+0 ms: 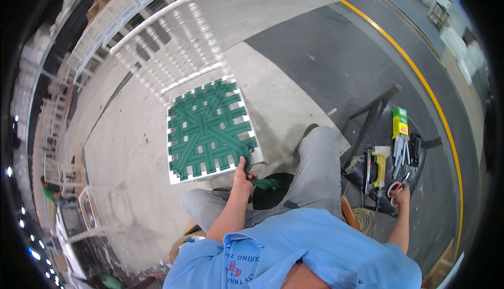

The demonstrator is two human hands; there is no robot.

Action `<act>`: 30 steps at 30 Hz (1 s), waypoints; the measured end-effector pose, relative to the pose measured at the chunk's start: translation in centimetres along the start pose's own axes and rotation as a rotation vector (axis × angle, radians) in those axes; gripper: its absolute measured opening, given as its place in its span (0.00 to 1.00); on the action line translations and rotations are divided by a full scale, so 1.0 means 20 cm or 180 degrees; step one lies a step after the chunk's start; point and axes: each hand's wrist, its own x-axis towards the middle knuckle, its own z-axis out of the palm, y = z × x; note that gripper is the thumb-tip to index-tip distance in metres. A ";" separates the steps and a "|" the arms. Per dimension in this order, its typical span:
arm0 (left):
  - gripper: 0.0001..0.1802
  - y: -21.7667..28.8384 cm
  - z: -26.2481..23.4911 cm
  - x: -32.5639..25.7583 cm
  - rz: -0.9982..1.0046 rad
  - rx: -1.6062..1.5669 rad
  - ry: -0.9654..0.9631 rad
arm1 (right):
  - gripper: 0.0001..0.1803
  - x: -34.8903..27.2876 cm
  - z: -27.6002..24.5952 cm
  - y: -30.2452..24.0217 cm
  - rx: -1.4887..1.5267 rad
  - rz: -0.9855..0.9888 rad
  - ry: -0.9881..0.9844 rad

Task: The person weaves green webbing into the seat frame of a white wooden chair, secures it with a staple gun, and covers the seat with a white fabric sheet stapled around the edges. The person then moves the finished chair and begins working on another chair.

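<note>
A white chair with turned spindles [184, 39] stands in front of me. Its seat is woven from green webbing [205, 129], with crossing diagonal bands on top. At the seat's near right corner, my left hand [241, 177] is closed on a loose strip of green webbing [265, 184] that trails toward my lap. Out to the right, my right hand [401, 196] grips the red-handled scissors [392, 186] at the near edge of a black stool seat [354, 167]. The fingers of that hand are partly hidden.
On the stool lie a yellow staple gun [380, 168], a green and yellow box [400, 122], grey staple strips [401, 152] and a black tool [415, 150]. A coiled hose [363, 218] rests below. White chair frames [126, 13] line the left. A yellow line [391, 34] curves across the floor.
</note>
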 end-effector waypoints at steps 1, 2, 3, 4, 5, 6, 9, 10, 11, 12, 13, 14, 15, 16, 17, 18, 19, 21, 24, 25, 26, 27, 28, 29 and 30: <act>0.22 -0.03 0.00 -0.01 -0.0084 0.0000 -0.0045 | 0.42 0.01 -0.06 0.00 0.0490 0.0201 -0.0272; 0.23 -0.02 -0.08 -0.05 -0.0082 0.0105 0.0052 | 0.39 0.00 -0.05 -0.04 0.1079 0.0310 -0.0590; 0.23 0.01 -0.11 -0.11 -0.0087 0.0314 0.0137 | 0.36 -0.06 -0.07 -0.04 0.1728 0.0525 -0.0905; 0.23 0.02 -0.13 -0.17 -0.0196 0.0538 0.0163 | 0.35 -0.11 -0.07 -0.06 0.1792 0.0485 -0.0724; 0.22 0.02 -0.14 -0.24 -0.0328 0.0728 0.0183 | 0.34 -0.16 -0.08 -0.10 0.1825 0.0423 -0.0529; 0.21 0.02 -0.15 -0.29 -0.0493 0.0906 0.0165 | 0.34 -0.21 -0.11 -0.15 0.1846 0.0350 -0.0290; 0.18 0.10 -0.14 -0.31 0.0227 0.1173 -0.0500 | 0.35 -0.25 -0.19 -0.38 0.1979 -0.0834 -0.0314; 0.15 0.16 -0.10 -0.31 0.0506 0.1277 -0.0572 | 0.35 -0.24 -0.18 -0.49 0.2011 -0.1246 -0.0428; 0.16 0.25 -0.05 -0.31 0.0683 0.1367 -0.0562 | 0.36 -0.26 -0.10 -0.65 0.1907 -0.1477 -0.0578; 0.16 0.31 -0.01 -0.31 0.0965 0.1295 -0.0537 | 0.38 -0.29 -0.01 -0.84 0.1805 -0.1723 -0.0753; 0.16 0.38 0.04 -0.30 0.0998 0.1371 -0.0564 | 0.39 -0.29 0.08 -1.00 0.1482 -0.2403 -0.0877; 0.16 0.45 0.04 -0.30 0.1086 0.1447 -0.0468 | 0.38 -0.37 0.21 -1.22 0.1080 -0.2948 -0.1032; 0.16 0.49 0.02 -0.30 0.1163 0.1504 -0.0355 | 0.32 -0.51 0.31 -1.46 0.0576 -0.3839 -0.0879; 0.15 0.50 0.03 -0.29 0.1164 0.1496 -0.0392 | 0.30 -0.58 0.39 -1.61 0.0055 -0.4067 -0.1143; 0.15 0.52 0.07 -0.27 0.1153 0.1534 -0.0426 | 0.29 -0.61 0.49 -1.74 -0.0089 -0.5095 -0.1131; 0.15 0.53 0.06 -0.27 0.1161 0.1532 -0.0425 | 0.28 -0.66 0.61 -1.86 -0.0377 -0.5388 -0.1408; 0.15 0.53 0.06 -0.27 0.1133 0.1582 -0.0401 | 0.28 -0.70 0.73 -1.95 -0.0689 -0.5647 -0.1681; 0.15 0.51 0.10 -0.28 0.1076 0.1704 -0.0361 | 0.29 -0.71 0.96 -2.07 -0.1244 -0.6118 -0.1740; 0.15 0.49 0.08 -0.30 0.1060 0.1770 -0.0280 | 0.28 -0.71 1.24 -2.22 -0.1617 -0.6646 -0.1897; 0.14 0.48 0.07 -0.30 0.1055 0.1772 -0.0250 | 0.28 -0.72 1.30 -2.27 -0.1742 -0.6831 -0.1841; 0.13 0.47 0.06 -0.30 0.1047 0.1777 -0.0227 | 0.28 -0.72 1.35 -2.31 -0.1872 -0.7009 -0.1775; 0.13 0.46 0.05 -0.31 0.1034 0.1784 -0.0199 | 0.27 -0.73 1.41 -2.33 -0.1998 -0.7183 -0.1711; 0.12 0.45 0.06 -0.31 0.1055 0.1742 -0.0239 | 0.27 -0.74 1.45 -2.35 -0.1965 -0.7338 -0.1796; 0.12 0.44 0.07 -0.31 0.1047 0.1722 -0.0252 | 0.26 -0.75 1.49 -2.37 -0.1933 -0.7483 -0.1873; 0.11 0.43 0.06 -0.31 0.1049 0.1685 -0.0232 | 0.25 -0.78 1.52 -2.39 -0.1882 -0.7660 -0.1971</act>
